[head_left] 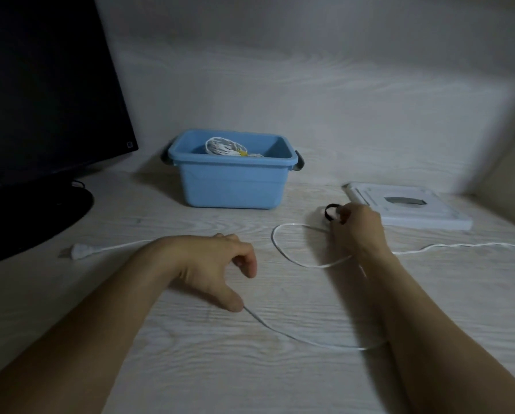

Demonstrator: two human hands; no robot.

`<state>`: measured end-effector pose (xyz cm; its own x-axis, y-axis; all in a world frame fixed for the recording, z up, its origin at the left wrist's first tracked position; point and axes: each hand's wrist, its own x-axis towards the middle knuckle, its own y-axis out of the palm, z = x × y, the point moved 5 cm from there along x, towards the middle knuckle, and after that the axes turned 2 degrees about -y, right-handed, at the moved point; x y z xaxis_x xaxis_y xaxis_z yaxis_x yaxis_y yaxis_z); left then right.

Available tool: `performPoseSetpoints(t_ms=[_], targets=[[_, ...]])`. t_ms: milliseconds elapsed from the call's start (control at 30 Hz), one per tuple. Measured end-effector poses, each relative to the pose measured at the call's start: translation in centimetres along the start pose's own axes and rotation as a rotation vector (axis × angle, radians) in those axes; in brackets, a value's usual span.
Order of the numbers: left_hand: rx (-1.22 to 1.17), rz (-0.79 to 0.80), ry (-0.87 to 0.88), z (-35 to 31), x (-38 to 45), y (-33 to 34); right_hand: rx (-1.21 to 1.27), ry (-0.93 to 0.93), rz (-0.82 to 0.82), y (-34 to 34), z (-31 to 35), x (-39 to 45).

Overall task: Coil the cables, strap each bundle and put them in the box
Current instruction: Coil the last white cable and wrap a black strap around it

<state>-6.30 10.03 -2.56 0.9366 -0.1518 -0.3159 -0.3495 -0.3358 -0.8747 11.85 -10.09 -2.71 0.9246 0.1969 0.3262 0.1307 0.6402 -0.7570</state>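
Observation:
A white cable (pixel 295 334) lies across the desk. Its plug (pixel 81 251) is at the left, and one loop (pixel 275 243) lies in front of my right hand. The cable runs under my left hand (pixel 217 262), whose fingers are curled over it, and comes out at the thumb tip. My right hand (pixel 357 231) pinches a black strap (pixel 328 211) and holds the loop's ends. The cable's other run trails off to the right edge. The blue box (pixel 232 182) stands behind, with a coiled white bundle (pixel 223 146) inside.
A dark monitor (pixel 41 85) on a round black base (pixel 32 216) fills the left side. A flat white tray-like lid (pixel 447 218) lies to the right of the box, just behind my right hand. A wall closes off the back.

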Motion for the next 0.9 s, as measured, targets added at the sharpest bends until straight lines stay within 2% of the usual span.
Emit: performPoseSetpoints(t_ms=[133,233,267,333,400,467,600,667,733,833,900], targets=[[0.005,-0.167,-0.019,1.0,0.6,-0.2,0.099,-0.101,-0.022,0.4,1.0,0.4],[-0.068,-0.346,-0.055,0.8,1.5,-0.3,0.231,-0.252,-0.058,-0.6,4.2,-1.3],[-0.099,-0.415,-0.047,0.5,1.8,-0.4,0.307,-0.314,0.018,-0.6,5.6,-2.4],[-0.158,-0.532,-0.003,-0.3,1.8,-0.7,0.436,-0.429,0.303,0.8,8.4,-5.2],[-0.157,-0.582,0.004,-0.4,1.8,-0.9,0.464,-0.492,0.544,2.6,10.2,-7.4],[-0.127,-0.594,-0.038,0.1,1.8,-1.0,0.412,-0.467,0.615,3.6,10.3,-7.8],[-0.135,-0.642,-0.094,0.8,2.0,-1.2,0.103,-0.501,0.537,1.7,8.7,-5.5],[-0.083,-0.649,-0.133,1.2,2.2,-1.3,0.004,-0.468,0.432,-0.1,7.2,-3.9],[-0.056,-0.653,-0.175,2.4,2.2,-1.5,-0.054,-0.362,0.259,-2.0,4.8,-1.9],[-0.108,-0.687,-0.190,3.7,2.1,-2.0,-0.082,-0.071,-0.074,-4.9,0.7,0.2],[-0.126,-0.701,-0.178,3.9,2.2,-2.0,-0.068,0.070,-0.182,-5.5,-0.8,0.4]])
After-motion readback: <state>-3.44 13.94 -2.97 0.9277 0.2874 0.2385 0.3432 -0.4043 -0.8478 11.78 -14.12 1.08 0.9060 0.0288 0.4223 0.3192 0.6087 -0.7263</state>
